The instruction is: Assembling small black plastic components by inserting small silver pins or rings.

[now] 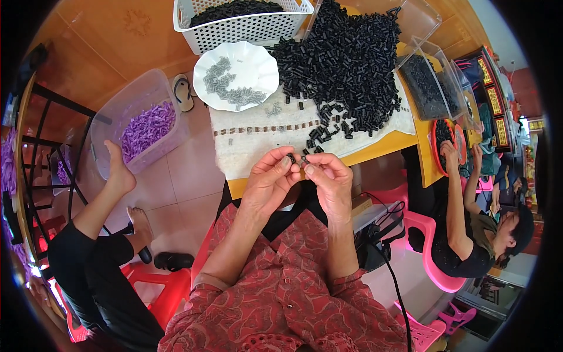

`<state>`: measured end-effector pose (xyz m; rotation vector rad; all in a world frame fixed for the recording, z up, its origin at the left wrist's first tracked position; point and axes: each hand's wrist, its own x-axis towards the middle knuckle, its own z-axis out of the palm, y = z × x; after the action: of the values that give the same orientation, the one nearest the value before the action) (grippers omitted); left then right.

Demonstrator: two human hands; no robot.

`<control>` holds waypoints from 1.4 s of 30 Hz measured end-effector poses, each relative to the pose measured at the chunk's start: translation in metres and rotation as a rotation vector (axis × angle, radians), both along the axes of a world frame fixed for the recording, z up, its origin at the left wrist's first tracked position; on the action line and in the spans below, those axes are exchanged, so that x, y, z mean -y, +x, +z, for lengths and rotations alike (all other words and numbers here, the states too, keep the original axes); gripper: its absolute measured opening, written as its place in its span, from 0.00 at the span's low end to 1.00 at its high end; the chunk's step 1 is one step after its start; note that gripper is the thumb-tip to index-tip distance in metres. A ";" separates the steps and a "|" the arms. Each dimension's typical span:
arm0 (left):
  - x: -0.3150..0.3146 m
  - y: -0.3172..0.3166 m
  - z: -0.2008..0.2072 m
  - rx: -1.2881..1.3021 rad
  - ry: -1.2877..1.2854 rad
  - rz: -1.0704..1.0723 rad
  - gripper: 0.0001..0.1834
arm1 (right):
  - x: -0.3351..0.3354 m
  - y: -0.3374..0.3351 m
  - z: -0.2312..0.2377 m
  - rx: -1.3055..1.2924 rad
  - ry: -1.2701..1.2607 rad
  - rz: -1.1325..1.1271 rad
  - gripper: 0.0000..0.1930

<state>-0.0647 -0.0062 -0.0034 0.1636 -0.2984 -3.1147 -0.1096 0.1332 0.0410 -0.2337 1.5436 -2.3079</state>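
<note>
My left hand [268, 183] is raised just off the table's near edge, pinching a small black plastic piece [291, 158] between thumb and fingertips. Close beside it, my right hand [332, 183] pinches a tiny part [304, 159], mostly hidden by the fingers; its kind is unclear. Both sets of fingertips nearly meet. Beyond them, a large heap of short black plastic pieces [355, 64] spreads over a white cloth [246, 158]. On the heap's left stands a white scalloped plate [261, 61] with small clear pieces [226, 82] on it. A few clear pieces lie loose on the cloth.
A white perforated basket [246, 36] of black pieces stands at the back. Clear bins hold black pieces [431, 88] at right and purple pieces [146, 132] on the left floor. A person [469, 234] works at right over a red tray [437, 141]; another person's leg [99, 199] shows at left.
</note>
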 end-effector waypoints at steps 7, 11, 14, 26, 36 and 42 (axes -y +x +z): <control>-0.002 0.001 0.000 0.041 0.010 0.000 0.13 | 0.004 0.006 0.010 -0.002 0.028 -0.022 0.09; -0.001 0.002 0.003 0.082 0.026 -0.015 0.13 | 0.006 0.008 0.012 -0.042 0.077 -0.024 0.09; 0.000 0.003 0.004 0.076 0.045 -0.030 0.13 | 0.008 0.010 0.013 -0.062 0.057 -0.005 0.08; -0.001 0.003 0.002 0.091 0.000 -0.010 0.13 | 0.012 0.011 0.010 -0.062 0.047 0.013 0.07; -0.001 0.003 0.000 0.093 -0.035 0.000 0.12 | 0.015 0.012 0.005 -0.081 0.051 -0.013 0.06; 0.001 0.003 0.002 0.059 -0.079 0.031 0.12 | 0.017 0.014 0.000 -0.098 0.037 -0.042 0.07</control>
<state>-0.0615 -0.0068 -0.0013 0.2576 -0.4156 -3.0653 -0.0956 0.1159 0.0412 -0.3119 1.6512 -2.3292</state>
